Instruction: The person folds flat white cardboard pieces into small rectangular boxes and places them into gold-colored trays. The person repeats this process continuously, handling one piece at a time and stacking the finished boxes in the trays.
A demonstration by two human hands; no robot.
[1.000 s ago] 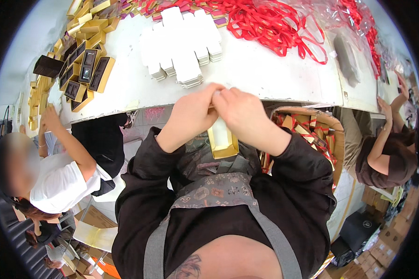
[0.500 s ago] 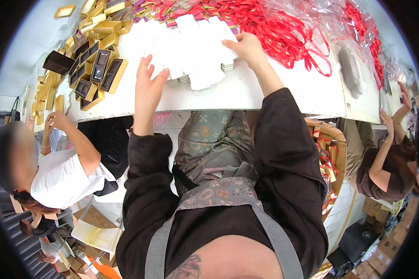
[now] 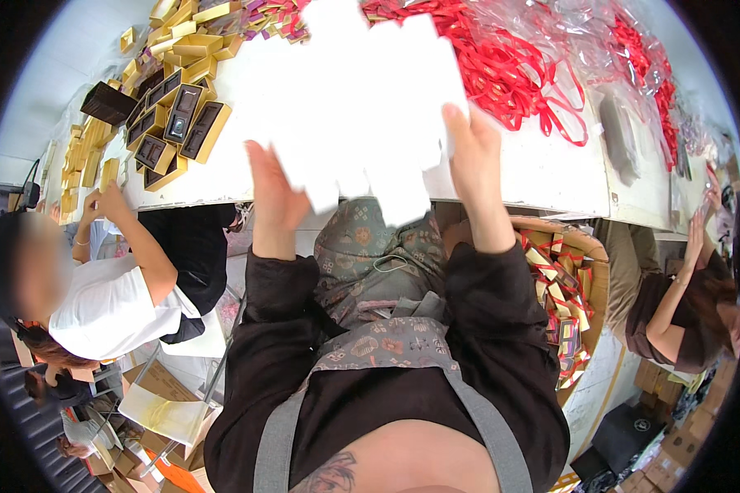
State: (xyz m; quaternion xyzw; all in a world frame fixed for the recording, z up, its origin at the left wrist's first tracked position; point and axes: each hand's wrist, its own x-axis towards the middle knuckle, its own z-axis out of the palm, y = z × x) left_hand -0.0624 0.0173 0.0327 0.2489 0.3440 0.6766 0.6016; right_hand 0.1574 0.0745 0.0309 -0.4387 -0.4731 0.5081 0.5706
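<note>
Broadly: white worktable (image 3: 543,177) spanning the upper view, loaded edge to edge. Red ribbon heap (image 3: 510,70) spread over its middle and right, clear film wrappers (image 3: 633,49) tangled in with it. Gold and brown gift boxes (image 3: 168,131) grouped at the left end, several lying open side up, apparently for filling. Wicker basket (image 3: 588,271) set below the table edge at the person's right, holding red and gold packets, seemingly within easy reach.

Stack of flat white cartons (image 3: 370,107) lifted clear of the table, at its near edge, tilted toward the camera and overexposed; layer count not legible. Left hand (image 3: 275,193) pressed flat against the stack's left lower edge, fingers extended. Right hand (image 3: 473,148) pressed likewise against the right edge, fingers upright. Grip: stack grasped between both palms by side pressure, likely to keep loose sheets squared.

Co-workers seated at far left and far right, hands occupied at the table.
</note>
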